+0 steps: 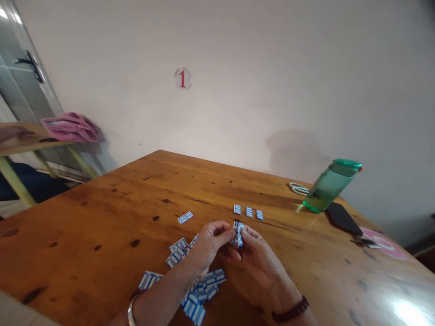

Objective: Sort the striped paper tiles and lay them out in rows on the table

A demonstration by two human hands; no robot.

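Observation:
My left hand (214, 242) and my right hand (256, 251) meet over the wooden table, both with fingers closed on one small blue-and-white printed card (237, 234). Thumbs and fingertips pinch it from either side, hiding part of it; it looks folded or stacked. Beneath and beside my left forearm lies a loose pile of similar cards (200, 290), partly covered by the arm. More cards (176, 253) spread out left of the hand. One single card (185, 218) lies apart, farther back. Beyond my hands, 3 small folded-looking pieces (249, 212) sit in a row.
A green bottle (328, 188) stands at the table's right, near a white coiled cable (299, 188), a dark phone-like slab (343, 218), keys (365, 243) and a pink round mat (385, 244). At left, another person's hand (16, 132) rests on a second table by a pink cloth (71, 127).

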